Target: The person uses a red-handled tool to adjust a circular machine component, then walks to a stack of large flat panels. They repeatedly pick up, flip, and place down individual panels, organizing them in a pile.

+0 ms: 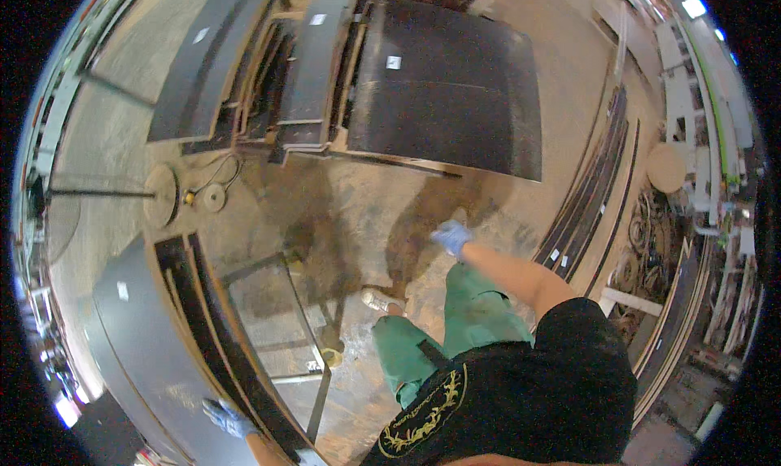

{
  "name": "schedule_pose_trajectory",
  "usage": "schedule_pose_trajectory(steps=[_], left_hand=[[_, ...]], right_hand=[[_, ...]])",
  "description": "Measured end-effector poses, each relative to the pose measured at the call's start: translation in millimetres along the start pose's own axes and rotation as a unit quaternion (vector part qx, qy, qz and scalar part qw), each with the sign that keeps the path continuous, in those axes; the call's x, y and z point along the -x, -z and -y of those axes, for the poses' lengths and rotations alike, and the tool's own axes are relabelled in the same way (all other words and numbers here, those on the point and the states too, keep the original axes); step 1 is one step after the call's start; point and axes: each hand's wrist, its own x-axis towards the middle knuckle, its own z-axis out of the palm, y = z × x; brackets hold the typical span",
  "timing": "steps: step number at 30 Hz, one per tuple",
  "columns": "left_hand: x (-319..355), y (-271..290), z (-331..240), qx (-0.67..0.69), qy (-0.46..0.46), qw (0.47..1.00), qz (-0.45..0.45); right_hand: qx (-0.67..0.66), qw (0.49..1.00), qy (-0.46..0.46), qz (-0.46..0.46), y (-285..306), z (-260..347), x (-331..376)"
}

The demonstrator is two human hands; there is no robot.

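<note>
My left hand (229, 419), in a blue glove, lies with spread fingers on the top face of a dark grey panel (154, 344) at the lower left. This panel tops a stack of boards with pale edges, and a small white label marks its far end. My right hand (452, 237), also gloved in blue, hangs in the air in front of my green trousers (480, 307). Its fingers look loosely bent and somewhat blurred, and no object shows in them. Below it is the concrete floor.
Dark panel stacks (443, 84) lie across the far side. A metal frame (301, 303) stands beside the left stack. Long narrow strips (590, 198) lie to the right, near a heap of coiled material (647, 230). Round discs (163, 195) stand at the left.
</note>
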Motion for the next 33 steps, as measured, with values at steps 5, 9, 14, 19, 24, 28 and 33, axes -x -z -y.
schedule_pose_trajectory(steps=[5,9,14,19,24,28,33], left_hand=[[47.9,6.5,-213.0,0.013,-0.270,0.944,-0.189],[109.8,-81.7,-405.9,0.332,-0.270,0.902,0.054],[80.1,-212.3,-639.6,0.217,-0.245,0.901,0.285],[41.5,-275.6,-777.7,0.101,-0.261,0.924,0.261],[22.2,-279.3,-785.8,0.084,-0.176,0.923,0.333],[53.6,-246.3,-738.7,0.147,-0.202,0.901,0.354],[25.5,-195.9,-537.7,0.391,-0.132,0.753,0.512]], right_hand=[[-0.105,0.928,-0.236,-0.269,143.9,-207.3,-115.0],[-0.027,0.907,-0.319,-0.275,226.8,-254.2,-158.3],[-0.051,0.890,-0.346,-0.291,262.8,-289.3,-213.6],[-0.244,0.885,-0.242,-0.315,282.2,-309.6,-233.9],[-0.272,0.890,-0.228,-0.288,284.9,-291.3,-217.0],[-0.319,0.880,-0.243,-0.255,287.4,-305.9,-148.5],[-0.417,0.866,-0.271,-0.049,288.3,-303.5,12.5]])
